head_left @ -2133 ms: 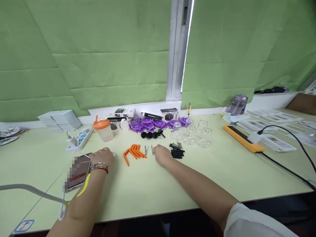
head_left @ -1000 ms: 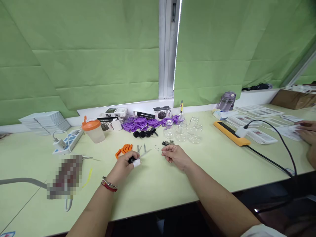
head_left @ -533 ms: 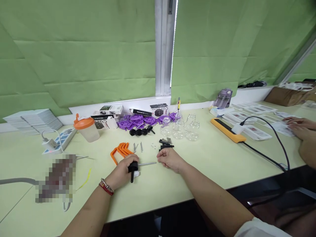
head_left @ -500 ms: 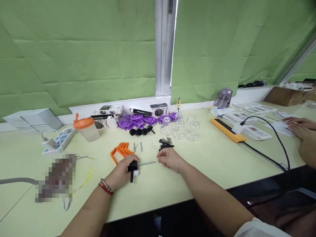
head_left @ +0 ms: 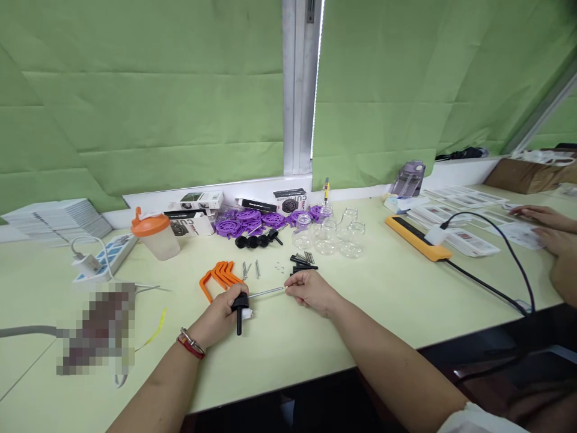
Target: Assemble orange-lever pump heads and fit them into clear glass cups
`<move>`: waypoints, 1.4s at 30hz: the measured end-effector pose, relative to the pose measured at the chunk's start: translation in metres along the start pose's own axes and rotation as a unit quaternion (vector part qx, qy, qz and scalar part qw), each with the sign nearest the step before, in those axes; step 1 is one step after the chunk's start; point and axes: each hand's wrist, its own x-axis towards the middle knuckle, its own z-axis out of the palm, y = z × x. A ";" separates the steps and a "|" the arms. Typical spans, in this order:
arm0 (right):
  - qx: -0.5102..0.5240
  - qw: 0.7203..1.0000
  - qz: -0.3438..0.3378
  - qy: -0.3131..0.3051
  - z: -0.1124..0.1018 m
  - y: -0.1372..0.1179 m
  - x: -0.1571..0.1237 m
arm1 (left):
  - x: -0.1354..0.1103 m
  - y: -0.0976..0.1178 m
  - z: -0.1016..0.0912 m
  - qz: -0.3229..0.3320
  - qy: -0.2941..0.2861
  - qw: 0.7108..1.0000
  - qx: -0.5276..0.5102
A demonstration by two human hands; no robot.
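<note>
Green sheeting [head_left: 189, 102] over the wall and window, pale worktable [head_left: 311, 355] below, parts set out in groups. My left hand [head_left: 224, 310] is clamped on a black piece [head_left: 239, 302] with a stem pointing toward me; piece is on the near side of the orange bent pieces [head_left: 220, 274]. Metal rod [head_left: 265, 293] sticks out of it toward my right hand [head_left: 311, 290]. Right thumb and fingers pinched together right at the rod's tip; can't tell if they touch it or what is between them, too small. Just beyond: screws [head_left: 257, 269], tiny bits [head_left: 279, 266], then black sticks [head_left: 304, 268] next to springs [head_left: 307, 257], near my right fingers. Farther back, black round parts [head_left: 252, 242] in a row, purple parts [head_left: 247, 220] heaped behind, clear glass vessels [head_left: 326, 240] right of those. Orange-lidded cup [head_left: 157, 237] at left, yellow power strip [head_left: 417, 239] at right, co-worker's hand [head_left: 538, 215] over papers at far right
</note>
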 end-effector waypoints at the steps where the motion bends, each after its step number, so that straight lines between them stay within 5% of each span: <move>1: 0.007 1.000 0.000 -0.001 0.000 0.000 0.000 | 0.000 -0.001 0.000 0.001 -0.002 1.000 0.001; 18: 0.041 0.999 -0.017 -0.003 0.003 0.007 0.006 | 0.000 -0.003 0.004 0.000 0.009 1.000 -0.005; 42: -0.044 0.998 -0.035 -0.008 0.002 0.008 0.005 | 0.002 -0.003 0.003 0.014 -0.009 1.000 0.008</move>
